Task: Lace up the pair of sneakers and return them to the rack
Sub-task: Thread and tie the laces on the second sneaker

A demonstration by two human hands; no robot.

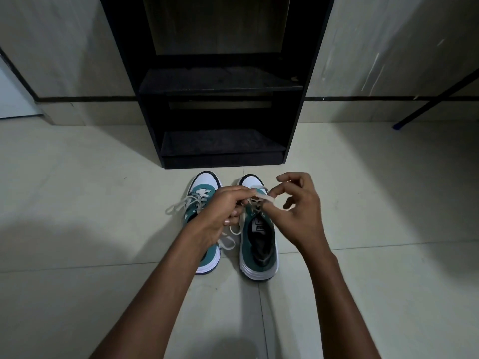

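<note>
Two teal-and-white sneakers stand side by side on the tiled floor (77, 203), toes toward the black rack (220, 81). Over the right sneaker (259, 244), the left hand (220, 213) has its grip closed on the pale lace (261, 196); the right hand (300, 211) pinches the same lace, other fingers spread. The left sneaker (204, 187) has loose laces trailing.

Pale tiled floor (77, 203), grey wall (64, 47) — a dark blue-tipped pole (425, 107) leaning at right
</note>
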